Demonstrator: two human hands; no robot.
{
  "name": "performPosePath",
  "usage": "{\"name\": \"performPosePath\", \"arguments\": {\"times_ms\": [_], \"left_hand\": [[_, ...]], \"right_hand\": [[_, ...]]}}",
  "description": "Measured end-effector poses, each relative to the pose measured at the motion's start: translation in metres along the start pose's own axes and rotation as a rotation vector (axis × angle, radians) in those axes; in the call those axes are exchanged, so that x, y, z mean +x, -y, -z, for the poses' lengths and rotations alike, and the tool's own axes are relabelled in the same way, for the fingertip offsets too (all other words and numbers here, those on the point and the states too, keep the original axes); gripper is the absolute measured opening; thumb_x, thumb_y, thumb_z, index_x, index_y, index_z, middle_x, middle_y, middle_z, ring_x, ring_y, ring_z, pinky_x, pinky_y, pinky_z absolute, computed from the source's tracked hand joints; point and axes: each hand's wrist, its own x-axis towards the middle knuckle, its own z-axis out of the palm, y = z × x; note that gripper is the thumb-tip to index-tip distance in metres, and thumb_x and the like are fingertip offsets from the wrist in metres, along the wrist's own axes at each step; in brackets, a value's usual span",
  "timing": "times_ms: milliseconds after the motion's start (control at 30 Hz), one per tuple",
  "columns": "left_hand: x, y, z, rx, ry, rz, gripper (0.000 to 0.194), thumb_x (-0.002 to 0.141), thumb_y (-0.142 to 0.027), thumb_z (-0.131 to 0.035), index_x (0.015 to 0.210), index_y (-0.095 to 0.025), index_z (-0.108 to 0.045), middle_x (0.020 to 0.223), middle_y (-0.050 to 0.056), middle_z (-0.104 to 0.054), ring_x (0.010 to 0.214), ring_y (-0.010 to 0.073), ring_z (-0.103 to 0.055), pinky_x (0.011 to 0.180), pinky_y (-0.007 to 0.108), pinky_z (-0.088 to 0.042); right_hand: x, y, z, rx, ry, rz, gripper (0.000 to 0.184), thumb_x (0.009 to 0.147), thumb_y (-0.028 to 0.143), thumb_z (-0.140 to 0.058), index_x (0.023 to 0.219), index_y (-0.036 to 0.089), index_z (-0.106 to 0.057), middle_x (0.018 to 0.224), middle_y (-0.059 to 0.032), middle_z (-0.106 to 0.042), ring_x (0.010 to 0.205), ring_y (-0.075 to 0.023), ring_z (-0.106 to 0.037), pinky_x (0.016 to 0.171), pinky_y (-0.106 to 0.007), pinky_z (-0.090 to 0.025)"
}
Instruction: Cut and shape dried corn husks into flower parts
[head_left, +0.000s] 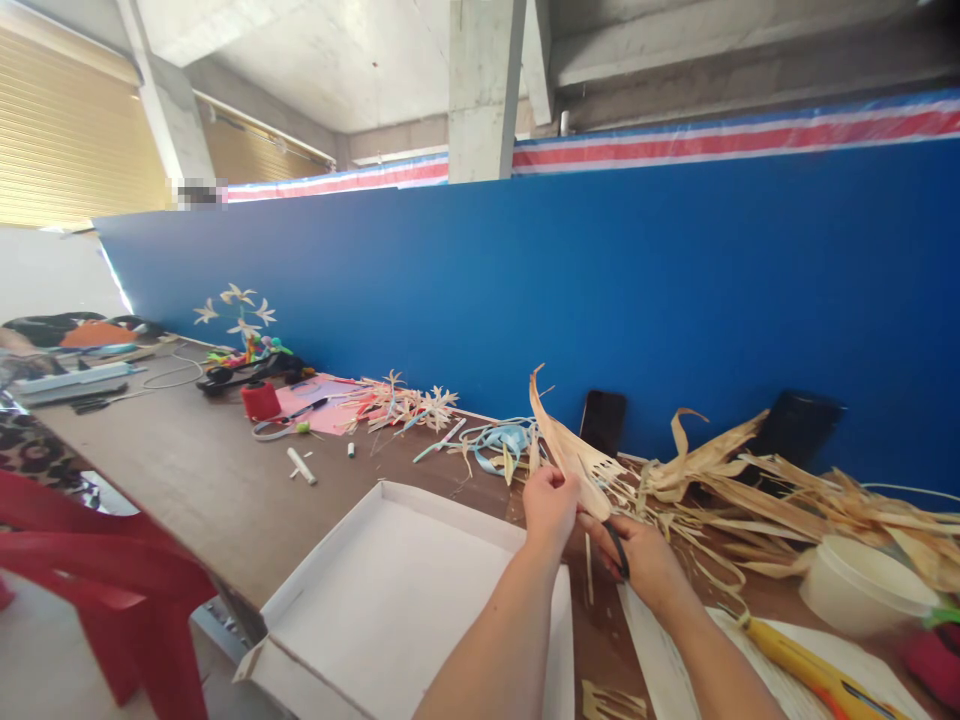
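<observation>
My left hand (pixel 551 505) pinches a pale dried corn husk (pixel 566 450), its tip curling up and its right edge cut into thin strips. Close beside it, my right hand (pixel 641 560) is closed around black-handled scissors (pixel 618 550), held at the lower edge of the husk. The scissor blades are mostly hidden by the husk and fingers. A heap of dried husks (pixel 750 490) lies to the right of my hands. Under my left forearm sits a shallow white box (pixel 382 580). Some cut husk scraps (pixel 611 700) lie at the table's near edge.
A yellow glue gun (pixel 795 655) and a white tub (pixel 866 585) stand at right. Phones (pixel 602 420) lean on the blue partition (pixel 480 290). Husk flowers (pixel 420 405), blue ribbon (pixel 504 440) and a red thread spool (pixel 260 401) lie along the brown table (pixel 187 430). A red chair (pixel 97 580) is at left.
</observation>
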Motion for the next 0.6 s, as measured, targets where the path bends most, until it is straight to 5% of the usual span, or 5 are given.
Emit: {"name": "performPosePath", "arguments": {"times_ms": [600], "left_hand": [[0.0033, 0.0052, -0.0017, -0.003, -0.003, 0.007, 0.012, 0.065, -0.026, -0.054, 0.058, -0.017, -0.052, 0.045, -0.002, -0.052, 0.042, 0.0106, -0.05, 0.044, 0.02, -0.04]], "right_hand": [[0.0016, -0.0062, -0.0007, 0.028, 0.009, 0.031, 0.035, 0.071, 0.048, -0.056, 0.05, 0.02, -0.055, 0.037, 0.0049, -0.046, 0.037, -0.0113, -0.042, 0.041, -0.024, -0.031]]}}
